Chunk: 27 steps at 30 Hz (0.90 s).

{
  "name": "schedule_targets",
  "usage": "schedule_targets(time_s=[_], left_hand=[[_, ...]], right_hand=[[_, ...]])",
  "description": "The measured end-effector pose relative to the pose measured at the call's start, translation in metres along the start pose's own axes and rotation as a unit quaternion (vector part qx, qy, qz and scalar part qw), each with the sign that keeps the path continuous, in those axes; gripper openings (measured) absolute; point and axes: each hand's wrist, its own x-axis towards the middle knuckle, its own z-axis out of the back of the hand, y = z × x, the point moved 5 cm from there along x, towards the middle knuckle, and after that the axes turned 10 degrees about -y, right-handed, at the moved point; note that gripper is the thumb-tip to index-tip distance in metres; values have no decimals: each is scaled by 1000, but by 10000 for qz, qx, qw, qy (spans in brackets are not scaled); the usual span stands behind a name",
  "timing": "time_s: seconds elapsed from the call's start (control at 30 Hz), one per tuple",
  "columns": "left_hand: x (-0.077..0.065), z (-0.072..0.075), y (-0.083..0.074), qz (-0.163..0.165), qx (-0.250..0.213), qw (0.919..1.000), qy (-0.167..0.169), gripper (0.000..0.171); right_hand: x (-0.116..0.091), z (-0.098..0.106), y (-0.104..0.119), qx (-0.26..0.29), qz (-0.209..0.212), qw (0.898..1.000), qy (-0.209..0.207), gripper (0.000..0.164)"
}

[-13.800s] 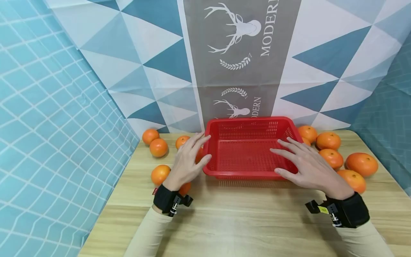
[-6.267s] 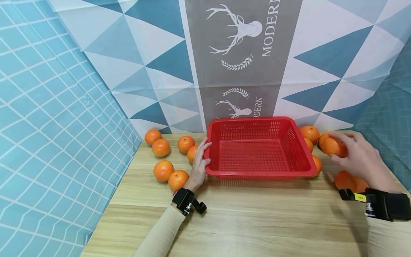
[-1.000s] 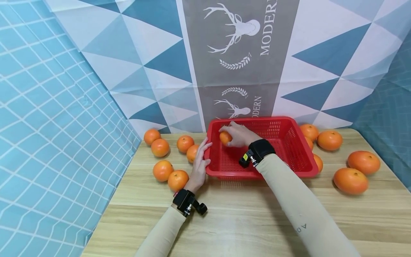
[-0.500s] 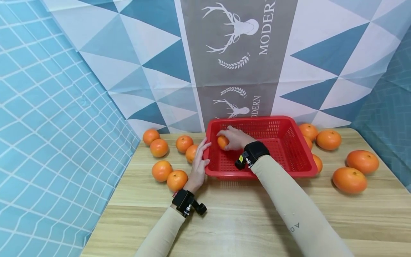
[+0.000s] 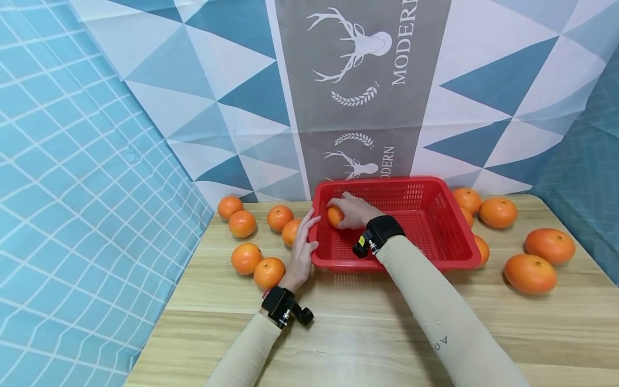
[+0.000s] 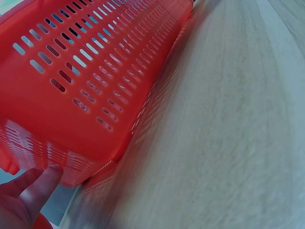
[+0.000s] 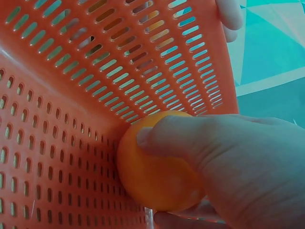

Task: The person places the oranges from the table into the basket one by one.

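A red plastic basket (image 5: 396,264) with slotted walls stands on the table against the backdrop. Inside its left end, my right hand (image 5: 355,210) grips an orange (image 5: 335,216) between thumb and fingers. In the right wrist view the thumb lies across the top of that orange (image 7: 159,176), which sits low in the corner where wall and floor of the basket meet. My left hand (image 5: 301,252) rests on the basket's left rim with its fingers fairly straight. In the left wrist view two fingertips of the left hand (image 6: 28,198) touch the basket's outer wall (image 6: 71,129).
Several oranges (image 5: 246,258) lie in loose pairs on the wooden table (image 5: 333,333) left of the basket. More oranges (image 5: 531,274) lie to its right, some tucked against the basket's side. A patterned cloth backdrop (image 5: 358,107) rises behind, and a blue checked cloth (image 5: 72,188) hangs left.
My right hand took an orange from the right-hand group and carried it left into the basket; in the last second it lowered it slightly. My left hand stays at the left rim.
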Motion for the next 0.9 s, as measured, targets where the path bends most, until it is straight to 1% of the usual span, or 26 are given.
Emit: schedule_targets(time_s=[0.17, 0.3, 0.43, 0.67, 0.9], left_hand=[[0, -1, 0, 25, -29, 10000, 25, 72], [0, -1, 0, 23, -18, 10000, 8, 72], [0, -1, -1, 22, -58, 10000, 11, 72], [2, -1, 0, -116, -5, 9999, -56, 71], [2, 0, 0, -119, -16, 9999, -75, 71]], right_hand=[[0, -1, -2, 62, -178, 9998, 15, 72], [0, -1, -3, 84, -276, 9996, -25, 76], [0, -1, -3, 85, -276, 9995, -85, 77], [-1, 0, -3, 91, -218, 9996, -127, 73], [-1, 0, -3, 173, -260, 9995, -101, 74]])
